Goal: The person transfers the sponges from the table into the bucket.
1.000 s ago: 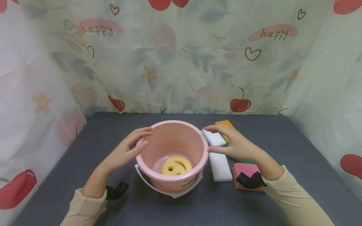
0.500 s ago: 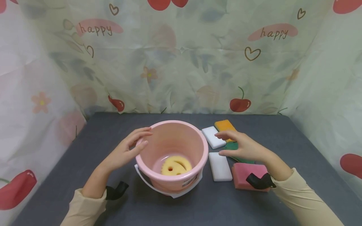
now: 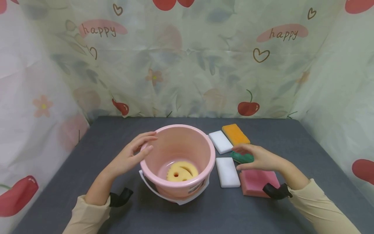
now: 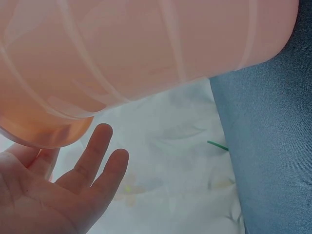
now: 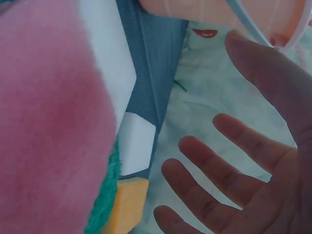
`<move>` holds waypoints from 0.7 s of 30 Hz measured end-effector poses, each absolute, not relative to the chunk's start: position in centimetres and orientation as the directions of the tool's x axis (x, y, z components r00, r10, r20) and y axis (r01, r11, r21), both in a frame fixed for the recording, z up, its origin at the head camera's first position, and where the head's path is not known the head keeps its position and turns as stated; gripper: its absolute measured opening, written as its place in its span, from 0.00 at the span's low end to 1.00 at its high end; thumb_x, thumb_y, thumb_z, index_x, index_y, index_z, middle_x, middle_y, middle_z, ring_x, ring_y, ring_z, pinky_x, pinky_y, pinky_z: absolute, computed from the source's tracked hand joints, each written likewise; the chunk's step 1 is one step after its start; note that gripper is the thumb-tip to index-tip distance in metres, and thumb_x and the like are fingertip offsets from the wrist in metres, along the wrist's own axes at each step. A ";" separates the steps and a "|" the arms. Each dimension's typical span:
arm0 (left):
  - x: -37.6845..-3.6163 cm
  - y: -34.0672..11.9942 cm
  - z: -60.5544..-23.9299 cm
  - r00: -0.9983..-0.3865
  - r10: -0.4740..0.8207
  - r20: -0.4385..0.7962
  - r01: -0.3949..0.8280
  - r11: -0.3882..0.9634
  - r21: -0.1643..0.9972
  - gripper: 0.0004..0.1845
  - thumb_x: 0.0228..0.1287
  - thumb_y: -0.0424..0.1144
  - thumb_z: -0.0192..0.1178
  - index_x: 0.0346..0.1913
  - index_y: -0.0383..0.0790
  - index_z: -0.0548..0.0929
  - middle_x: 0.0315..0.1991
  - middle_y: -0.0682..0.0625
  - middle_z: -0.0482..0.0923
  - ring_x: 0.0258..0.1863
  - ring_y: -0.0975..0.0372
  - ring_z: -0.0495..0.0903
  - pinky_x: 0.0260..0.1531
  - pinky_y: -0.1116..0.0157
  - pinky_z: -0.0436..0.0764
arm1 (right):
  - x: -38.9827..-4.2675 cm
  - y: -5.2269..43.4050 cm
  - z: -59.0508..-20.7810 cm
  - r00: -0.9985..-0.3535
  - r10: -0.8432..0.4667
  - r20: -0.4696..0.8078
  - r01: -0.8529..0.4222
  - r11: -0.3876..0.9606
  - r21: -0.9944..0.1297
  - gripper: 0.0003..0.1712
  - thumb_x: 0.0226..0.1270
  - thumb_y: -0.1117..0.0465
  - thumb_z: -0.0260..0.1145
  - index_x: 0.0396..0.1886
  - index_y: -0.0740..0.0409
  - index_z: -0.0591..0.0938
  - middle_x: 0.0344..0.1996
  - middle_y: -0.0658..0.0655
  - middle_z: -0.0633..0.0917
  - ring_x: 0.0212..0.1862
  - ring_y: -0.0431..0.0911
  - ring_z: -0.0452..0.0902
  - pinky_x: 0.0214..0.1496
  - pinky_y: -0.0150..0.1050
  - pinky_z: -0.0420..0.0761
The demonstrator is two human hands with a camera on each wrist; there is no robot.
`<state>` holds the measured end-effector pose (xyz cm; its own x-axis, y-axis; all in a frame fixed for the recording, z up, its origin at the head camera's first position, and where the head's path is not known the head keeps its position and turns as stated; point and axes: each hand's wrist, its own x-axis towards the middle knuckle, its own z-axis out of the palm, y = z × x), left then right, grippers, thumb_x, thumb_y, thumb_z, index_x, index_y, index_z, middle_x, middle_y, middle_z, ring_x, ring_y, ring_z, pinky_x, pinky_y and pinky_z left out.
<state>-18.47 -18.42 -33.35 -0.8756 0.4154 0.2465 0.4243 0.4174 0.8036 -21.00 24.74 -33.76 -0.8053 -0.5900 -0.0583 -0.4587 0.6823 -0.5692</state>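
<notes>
Our left hand (image 3: 128,156) rested relaxed against the pink bucket (image 3: 178,162); right of the bucket, our right hand (image 3: 257,158) hovered loose-fingered over the green sponge (image 3: 243,157).

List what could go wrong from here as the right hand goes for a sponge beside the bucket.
1. The right hand hovers over the green sponge, which lies close among the pink sponge and white sponges; its grip may drag a neighbour along.
2. The left hand only rests on the pink bucket rim; a knock from the right could shift or tip it.
</notes>
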 end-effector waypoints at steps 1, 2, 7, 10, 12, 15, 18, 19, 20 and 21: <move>-18.5 -18.4 -33.4 -0.876 0.415 0.247 0.424 0.418 0.803 0.20 0.68 0.39 0.52 0.61 0.42 0.71 0.69 0.46 0.60 0.69 0.50 0.57 0.63 0.42 0.63 | -21.0 24.9 -33.9 -0.802 -0.593 -0.072 -0.454 0.683 -0.572 0.36 0.54 0.47 0.69 0.60 0.57 0.70 0.57 0.62 0.76 0.56 0.57 0.73 0.56 0.56 0.74; -18.5 -18.4 -33.4 -0.876 0.415 0.247 0.424 0.417 0.804 0.20 0.68 0.39 0.52 0.61 0.42 0.71 0.69 0.46 0.60 0.69 0.50 0.57 0.63 0.42 0.63 | -20.9 25.1 -34.0 -0.799 -0.596 -0.083 -0.449 0.682 -0.577 0.37 0.54 0.47 0.70 0.61 0.58 0.70 0.58 0.62 0.76 0.56 0.58 0.73 0.56 0.57 0.74; -18.5 -18.4 -33.4 -0.875 0.415 0.248 0.426 0.417 0.803 0.20 0.68 0.39 0.52 0.61 0.42 0.72 0.69 0.46 0.60 0.69 0.50 0.57 0.63 0.43 0.64 | -20.5 25.9 -34.5 -0.770 -0.624 -0.137 -0.434 0.669 -0.604 0.40 0.54 0.49 0.70 0.62 0.63 0.67 0.60 0.65 0.74 0.59 0.62 0.71 0.58 0.60 0.72; -18.5 -18.4 -33.4 -0.875 0.415 0.249 0.426 0.417 0.802 0.20 0.68 0.39 0.52 0.61 0.42 0.72 0.69 0.46 0.60 0.69 0.50 0.57 0.63 0.43 0.64 | -20.3 26.3 -34.7 -0.747 -0.646 -0.155 -0.443 0.658 -0.609 0.39 0.55 0.51 0.70 0.62 0.65 0.66 0.60 0.67 0.73 0.59 0.63 0.70 0.58 0.60 0.71; -18.6 -18.5 -33.4 -0.875 0.415 0.250 0.427 0.419 0.801 0.20 0.68 0.39 0.52 0.61 0.42 0.72 0.69 0.46 0.60 0.69 0.50 0.57 0.63 0.43 0.63 | -20.1 26.5 -34.9 -0.739 -0.653 -0.168 -0.449 0.662 -0.600 0.40 0.54 0.51 0.70 0.62 0.64 0.66 0.60 0.67 0.73 0.59 0.62 0.71 0.58 0.58 0.72; -18.6 -18.4 -33.4 -0.876 0.415 0.247 0.425 0.421 0.801 0.20 0.68 0.40 0.52 0.61 0.42 0.72 0.69 0.47 0.60 0.69 0.50 0.57 0.63 0.43 0.63 | -19.9 26.7 -35.0 -0.736 -0.647 -0.199 -0.446 0.684 -0.577 0.41 0.52 0.50 0.71 0.63 0.61 0.66 0.59 0.65 0.74 0.59 0.60 0.71 0.58 0.56 0.73; -18.6 -18.4 -33.4 -0.877 0.414 0.244 0.422 0.421 0.803 0.20 0.68 0.40 0.52 0.61 0.42 0.72 0.69 0.46 0.59 0.69 0.50 0.57 0.63 0.43 0.63 | -19.7 26.8 -35.1 -0.735 -0.637 -0.230 -0.431 0.702 -0.566 0.43 0.50 0.48 0.72 0.63 0.59 0.67 0.59 0.63 0.75 0.59 0.58 0.71 0.58 0.52 0.73; -18.6 -18.4 -33.4 -0.877 0.414 0.243 0.421 0.421 0.804 0.20 0.68 0.40 0.52 0.61 0.42 0.72 0.69 0.46 0.59 0.69 0.50 0.57 0.64 0.43 0.63 | -19.7 26.8 -35.1 -0.733 -0.638 -0.234 -0.433 0.704 -0.563 0.43 0.50 0.48 0.72 0.63 0.59 0.67 0.58 0.63 0.75 0.58 0.57 0.71 0.58 0.51 0.73; -18.5 -18.4 -33.4 -0.877 0.414 0.243 0.421 0.420 0.804 0.20 0.68 0.40 0.52 0.61 0.42 0.72 0.69 0.46 0.59 0.69 0.50 0.57 0.64 0.43 0.63 | -19.6 26.9 -35.2 -0.732 -0.638 -0.238 -0.432 0.706 -0.561 0.43 0.49 0.48 0.72 0.63 0.59 0.67 0.58 0.63 0.75 0.58 0.57 0.71 0.58 0.48 0.74; -18.5 -18.4 -33.5 -0.878 0.413 0.243 0.421 0.420 0.804 0.20 0.68 0.40 0.52 0.61 0.42 0.72 0.69 0.46 0.59 0.69 0.50 0.57 0.64 0.43 0.63 | -19.6 26.9 -35.2 -0.730 -0.639 -0.241 -0.433 0.706 -0.560 0.43 0.49 0.47 0.73 0.63 0.59 0.67 0.58 0.62 0.74 0.57 0.56 0.71 0.57 0.45 0.75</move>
<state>-18.54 -18.44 -33.45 -0.8775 0.4134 0.2430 0.4206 0.4203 0.8040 -19.56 26.90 -35.22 -0.7302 -0.6393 -0.2412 -0.4334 0.7062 -0.5599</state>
